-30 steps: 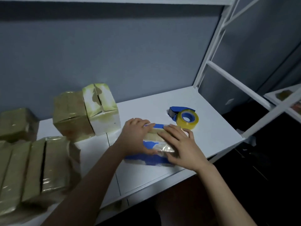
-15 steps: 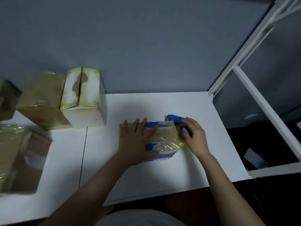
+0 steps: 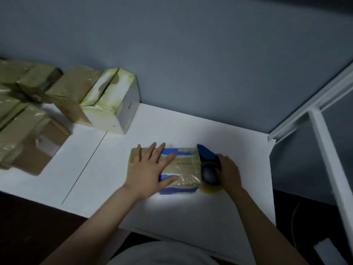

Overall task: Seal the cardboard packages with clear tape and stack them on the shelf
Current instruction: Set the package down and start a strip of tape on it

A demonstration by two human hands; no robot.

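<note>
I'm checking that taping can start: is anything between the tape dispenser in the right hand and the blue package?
Nothing visible. The right hand grips the tape dispenser right at the right end of the blue package. The left hand lies flat on the package's top, toward its left, leaving the far right part bare.

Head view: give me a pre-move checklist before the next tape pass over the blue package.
1. Package pinned: left hand lies flat on the blue package. ok
2. Tool held: right hand grips the tape dispenser. ok
3. Dispenser sits at the package's right end. ok
4. Tape end stuck to the package: too blurred. cannot tell
5. Tape path free: the left hand's fingers spread across the middle of the top, likely in the way of a leftward pull. not ok
6. Bare shelf shows between the package and the taped boxes. ok
</note>
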